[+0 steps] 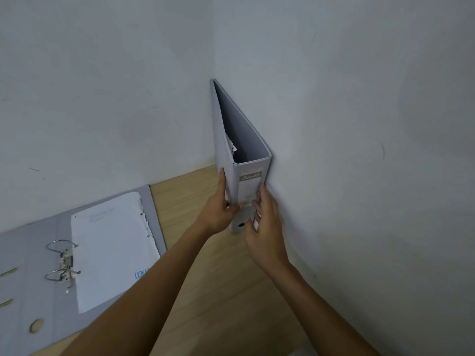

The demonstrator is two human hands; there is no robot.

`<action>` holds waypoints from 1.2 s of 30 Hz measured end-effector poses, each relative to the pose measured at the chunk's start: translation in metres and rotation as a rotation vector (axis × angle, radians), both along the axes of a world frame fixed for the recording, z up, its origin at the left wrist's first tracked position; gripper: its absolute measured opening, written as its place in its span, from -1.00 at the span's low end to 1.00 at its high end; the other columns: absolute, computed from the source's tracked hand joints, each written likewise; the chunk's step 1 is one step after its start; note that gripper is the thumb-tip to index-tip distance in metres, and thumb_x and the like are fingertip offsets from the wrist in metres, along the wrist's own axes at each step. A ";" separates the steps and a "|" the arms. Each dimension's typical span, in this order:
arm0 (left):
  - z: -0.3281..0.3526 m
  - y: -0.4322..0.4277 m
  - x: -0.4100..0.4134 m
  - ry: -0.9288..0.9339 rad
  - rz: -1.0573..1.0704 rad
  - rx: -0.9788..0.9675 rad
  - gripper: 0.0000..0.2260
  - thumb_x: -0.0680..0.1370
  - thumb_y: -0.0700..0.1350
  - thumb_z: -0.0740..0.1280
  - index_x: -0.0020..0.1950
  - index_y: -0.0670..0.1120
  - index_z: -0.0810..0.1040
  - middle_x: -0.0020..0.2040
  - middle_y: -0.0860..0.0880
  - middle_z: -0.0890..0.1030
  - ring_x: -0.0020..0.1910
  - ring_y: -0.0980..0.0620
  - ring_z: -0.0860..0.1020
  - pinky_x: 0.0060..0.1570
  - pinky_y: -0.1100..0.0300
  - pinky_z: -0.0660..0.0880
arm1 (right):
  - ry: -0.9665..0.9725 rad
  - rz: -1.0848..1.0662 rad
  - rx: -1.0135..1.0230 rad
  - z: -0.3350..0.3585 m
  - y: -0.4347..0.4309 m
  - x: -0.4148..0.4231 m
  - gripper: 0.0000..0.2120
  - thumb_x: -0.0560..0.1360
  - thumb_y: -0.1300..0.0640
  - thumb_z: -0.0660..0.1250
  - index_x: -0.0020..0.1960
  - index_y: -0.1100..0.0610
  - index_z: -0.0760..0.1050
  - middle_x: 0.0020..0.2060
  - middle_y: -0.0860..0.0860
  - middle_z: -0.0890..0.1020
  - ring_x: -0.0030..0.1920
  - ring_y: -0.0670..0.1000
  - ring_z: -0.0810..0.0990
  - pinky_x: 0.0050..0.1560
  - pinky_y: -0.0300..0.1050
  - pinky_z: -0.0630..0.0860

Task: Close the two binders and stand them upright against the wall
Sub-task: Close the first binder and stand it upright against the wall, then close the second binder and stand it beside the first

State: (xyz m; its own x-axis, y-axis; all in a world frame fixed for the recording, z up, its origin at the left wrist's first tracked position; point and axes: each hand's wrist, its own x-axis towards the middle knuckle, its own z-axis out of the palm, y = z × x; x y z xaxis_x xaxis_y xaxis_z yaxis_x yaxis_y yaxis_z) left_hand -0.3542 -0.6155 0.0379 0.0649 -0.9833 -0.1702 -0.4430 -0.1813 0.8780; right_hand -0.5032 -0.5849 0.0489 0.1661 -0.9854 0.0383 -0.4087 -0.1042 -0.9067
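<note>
A closed grey binder (250, 176) stands upright in the corner, its right cover flat against the right wall (359, 124), its labelled spine facing me. My left hand (218, 209) grips the binder's left cover near the spine. The fingers of my right hand (264, 227) rest on the spine and its right edge. A second grey binder (33, 278) lies open and flat at the left of the wooden table (205, 291), its metal ring mechanism (63, 260) open, with a white punched sheet (113, 250) on its right half.
The back wall (102, 98) and the right wall meet in a corner behind the upright binder. The open binder's far edge touches the back wall. Bare wood lies between the two binders under my forearms.
</note>
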 end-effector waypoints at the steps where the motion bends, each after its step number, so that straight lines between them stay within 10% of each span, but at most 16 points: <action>1: -0.001 0.000 -0.001 -0.008 0.001 -0.004 -0.08 0.58 -0.15 0.37 0.62 0.06 -0.32 0.57 -0.05 0.28 0.49 -0.11 0.35 0.36 -0.09 0.46 | 0.008 0.018 0.000 -0.002 0.000 -0.001 -0.20 0.58 0.30 0.34 0.65 -0.06 0.01 0.60 -0.03 0.23 0.56 -0.01 0.32 0.35 -0.32 0.36; 10: 0.007 0.007 -0.006 -0.023 0.066 0.056 -0.16 0.55 -0.13 0.41 0.66 -0.04 -0.08 0.56 -0.06 0.33 0.40 -0.13 0.48 0.33 -0.02 0.49 | -0.080 -0.011 0.023 0.002 -0.001 -0.011 -0.54 0.51 0.35 0.32 0.28 -0.06 0.41 0.29 -0.03 0.52 0.32 0.00 0.54 0.24 -0.08 0.59; 21: 0.015 0.072 0.028 0.107 0.198 0.196 -0.54 0.61 -0.11 0.33 0.51 -0.04 0.37 0.39 -0.04 0.53 0.17 -0.03 0.62 0.09 -0.02 0.62 | -0.066 0.169 0.272 -0.006 0.016 0.018 -0.80 0.58 0.23 0.31 0.15 0.03 0.57 0.07 -0.11 0.65 0.03 -0.24 0.59 -0.07 -0.43 0.46; 36: -0.017 0.289 0.200 0.264 0.527 0.350 -0.72 0.63 -0.05 0.27 0.34 0.01 0.52 0.21 0.04 0.65 0.12 0.09 0.64 0.09 0.08 0.60 | 0.179 0.577 0.543 -0.038 0.131 0.187 -0.86 0.58 0.15 0.31 0.07 0.06 0.62 0.00 0.04 0.69 -0.02 -0.01 0.73 0.06 -0.02 0.61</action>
